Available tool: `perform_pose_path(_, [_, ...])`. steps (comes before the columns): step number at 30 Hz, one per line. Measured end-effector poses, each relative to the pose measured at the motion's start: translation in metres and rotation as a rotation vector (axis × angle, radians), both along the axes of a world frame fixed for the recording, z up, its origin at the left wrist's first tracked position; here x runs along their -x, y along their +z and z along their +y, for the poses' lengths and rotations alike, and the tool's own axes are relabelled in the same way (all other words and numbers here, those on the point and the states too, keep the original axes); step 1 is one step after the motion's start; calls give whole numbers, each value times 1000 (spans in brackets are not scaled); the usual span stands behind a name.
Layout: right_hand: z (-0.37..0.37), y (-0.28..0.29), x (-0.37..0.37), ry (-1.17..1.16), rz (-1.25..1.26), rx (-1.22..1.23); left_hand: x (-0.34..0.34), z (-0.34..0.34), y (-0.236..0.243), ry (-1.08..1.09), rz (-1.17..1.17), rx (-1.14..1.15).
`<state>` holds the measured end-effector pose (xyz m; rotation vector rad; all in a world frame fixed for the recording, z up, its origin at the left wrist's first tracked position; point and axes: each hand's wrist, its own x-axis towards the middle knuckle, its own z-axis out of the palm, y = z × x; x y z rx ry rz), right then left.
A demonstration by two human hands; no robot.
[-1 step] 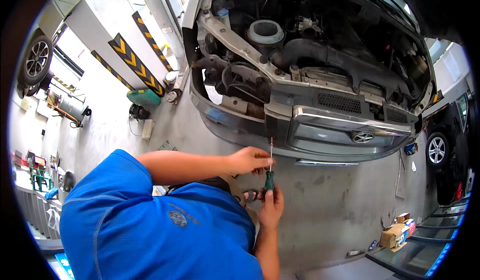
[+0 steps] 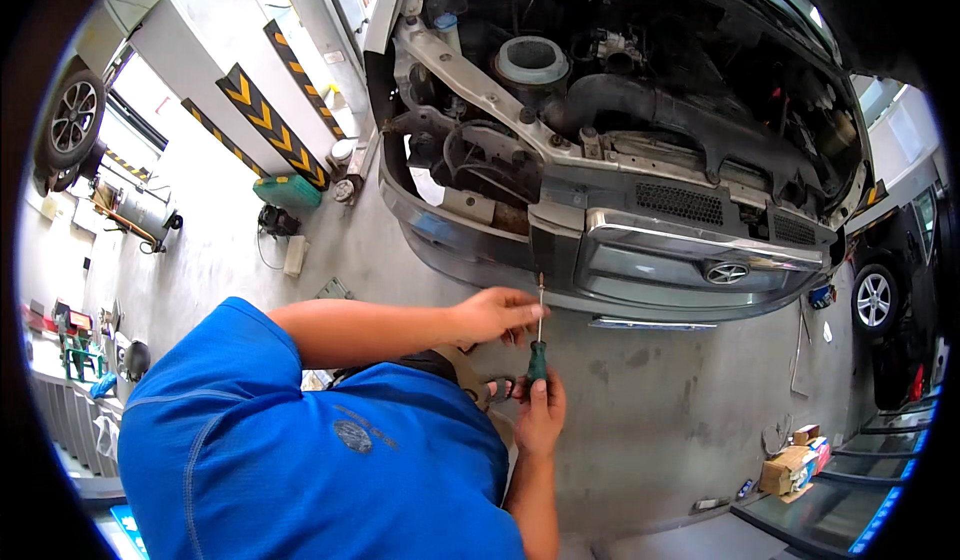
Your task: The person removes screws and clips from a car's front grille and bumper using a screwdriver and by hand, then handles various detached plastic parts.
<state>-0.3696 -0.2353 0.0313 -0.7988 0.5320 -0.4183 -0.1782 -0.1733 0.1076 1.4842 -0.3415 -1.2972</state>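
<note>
Upright in front of me is a screwdriver [image 2: 538, 363] with a dark green handle and a thin metal shaft, its reddish tip pointing up toward the car's bumper. My right hand [image 2: 541, 415] is closed around the lower part of the handle, thumb along it. Bent fingers of my left hand [image 2: 497, 316] meet at the shaft above the handle, thumb and forefinger at the metal. The tip appears just in front of the grey bumper [image 2: 470, 265]; whether it touches cannot be told. Beyond stands a car with an exposed engine bay [image 2: 640, 100] and a grille [image 2: 700, 270] with chrome trim.
A green case [image 2: 287, 192] lies on the floor to the left, near black-and-yellow striped guards [image 2: 272, 125]. At the far left is a raised wheel [image 2: 74, 110]. A dark car [image 2: 900, 290] stands at right, with cardboard boxes [image 2: 785, 472] below it.
My left hand has shifted slightly, its fingers a little looser at the shaft. The screwdriver and right hand have moved very slightly left.
</note>
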Motion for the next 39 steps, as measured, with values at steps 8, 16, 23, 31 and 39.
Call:
perform_pose_path(8, [18, 9, -13, 139, 76, -100, -38, 59, 13, 155, -57, 172])
perform_pose_path(16, [95, 28, -83, 521, 119, 69, -72, 229, 3, 377, -87, 358])
perform_pose_path(23, [280, 28, -162, 1050, 312, 309, -50, 487, -33, 689, -221, 326])
perform_pose_path(31, [500, 43, -298, 1866, 255, 539, 2, 714, -33, 1110, -341, -40])
perform_pose_path(39, [651, 25, -443, 2317, 178, 551, -13, 793, -52, 1484, -313, -74])
